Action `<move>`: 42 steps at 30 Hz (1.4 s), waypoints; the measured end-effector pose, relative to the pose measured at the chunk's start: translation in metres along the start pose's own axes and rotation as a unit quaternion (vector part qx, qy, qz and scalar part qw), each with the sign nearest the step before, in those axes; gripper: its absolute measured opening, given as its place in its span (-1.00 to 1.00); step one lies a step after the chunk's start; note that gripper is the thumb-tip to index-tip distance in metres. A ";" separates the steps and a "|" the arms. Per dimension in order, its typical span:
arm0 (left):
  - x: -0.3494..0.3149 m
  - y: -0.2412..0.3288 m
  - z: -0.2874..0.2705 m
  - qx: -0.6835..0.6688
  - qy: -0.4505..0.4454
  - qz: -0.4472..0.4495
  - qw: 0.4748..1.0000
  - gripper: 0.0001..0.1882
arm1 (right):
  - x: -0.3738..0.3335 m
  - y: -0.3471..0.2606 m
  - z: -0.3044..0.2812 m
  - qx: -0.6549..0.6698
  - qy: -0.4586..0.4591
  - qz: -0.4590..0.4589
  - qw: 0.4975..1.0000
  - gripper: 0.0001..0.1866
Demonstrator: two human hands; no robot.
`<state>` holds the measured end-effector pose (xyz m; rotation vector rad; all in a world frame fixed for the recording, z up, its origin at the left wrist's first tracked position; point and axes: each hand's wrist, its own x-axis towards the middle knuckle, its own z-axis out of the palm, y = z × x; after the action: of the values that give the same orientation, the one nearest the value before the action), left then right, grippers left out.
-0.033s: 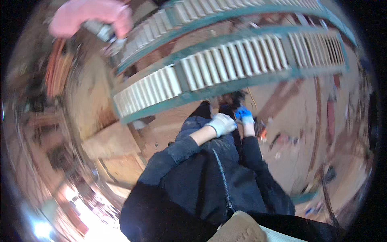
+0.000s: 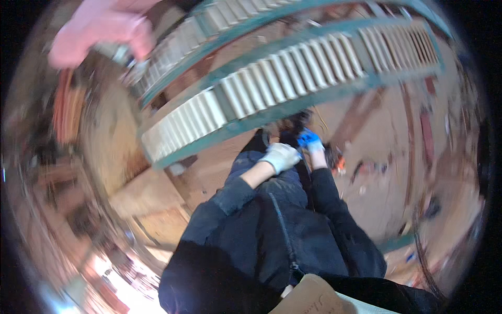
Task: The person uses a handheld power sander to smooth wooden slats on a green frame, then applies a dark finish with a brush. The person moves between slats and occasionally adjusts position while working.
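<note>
My left hand (image 2: 283, 157), in a pale glove, is over my thighs with its fingers curled down. Just to its right is my right hand (image 2: 311, 142), its glove blue over the fingers and pale near the wrist. Those fingers look bent as well. Motion blur and the gloves hide what, if anything, either hand holds. Beyond both hands, apart from them, runs a long green rack (image 2: 272, 115) slanting up to the right. Rows of narrow pale slabs (image 2: 287, 76) stand side by side on it.
A second green rack (image 2: 219, 44) with similar slabs lies farther off. A person in a pink top (image 2: 104, 34) bends at the far left, near stacked reddish strips (image 2: 68, 110). Wooden boards (image 2: 149, 191) are on my left. An orange item (image 2: 341, 165) and scattered scraps lie right of my hands.
The whole view has shifted slightly, so the rack and both hands appear a little farther left. The hands keep about the same pose beside each other.
</note>
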<state>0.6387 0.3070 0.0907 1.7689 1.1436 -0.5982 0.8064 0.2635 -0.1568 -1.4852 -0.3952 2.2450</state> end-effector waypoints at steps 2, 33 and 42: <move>0.009 -0.019 -0.007 -0.031 0.005 -0.055 0.998 -0.52 | 0.039 0.003 0.013 -0.086 -0.014 -0.008 0.996 -0.92; 0.191 -0.204 0.083 0.115 -0.007 0.088 0.989 -0.86 | -0.190 0.168 -0.018 0.610 0.426 -0.030 0.667 -0.51; 0.246 -0.105 0.049 0.141 -0.067 -0.064 0.986 -0.77 | -0.205 0.201 -0.175 0.656 0.379 -0.100 0.645 -0.70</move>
<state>0.6599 0.3882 -0.1678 1.8675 1.1284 -0.9821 1.0004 -0.0110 -0.1513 -1.1477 1.0651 0.8979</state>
